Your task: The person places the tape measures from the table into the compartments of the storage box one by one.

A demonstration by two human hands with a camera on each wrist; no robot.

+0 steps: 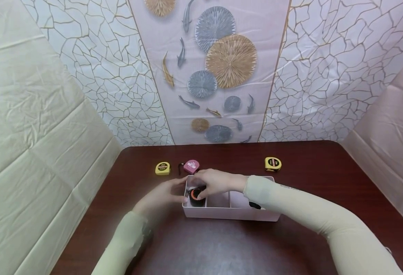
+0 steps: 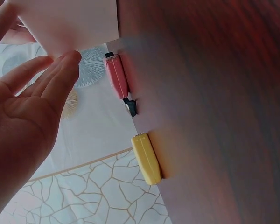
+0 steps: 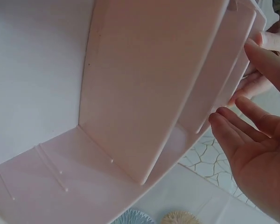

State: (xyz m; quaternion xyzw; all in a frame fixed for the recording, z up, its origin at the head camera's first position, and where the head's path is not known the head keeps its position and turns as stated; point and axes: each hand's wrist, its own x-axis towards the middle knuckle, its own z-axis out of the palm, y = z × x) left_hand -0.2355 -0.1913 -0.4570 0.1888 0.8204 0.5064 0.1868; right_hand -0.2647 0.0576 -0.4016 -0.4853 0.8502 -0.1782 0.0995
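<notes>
The black tape measure (image 1: 195, 200) is only caught by the head view, sat in the leftmost compartment of the pale box (image 1: 230, 214), orange-ringed face turned up. Two dividers (image 3: 149, 79) are shown way closer by the right wrist. Four tapes can be counted: that one, one pink (image 1: 191, 166) and two yellow (image 1: 162, 168). The box is laid with its long axis left to right across the counter (image 1: 215, 244). Of the hands, the left (image 1: 159, 198) is spread against the box's end; the right (image 1: 216, 182) is held loosely extended over the black tape, contact can't be told.
</notes>
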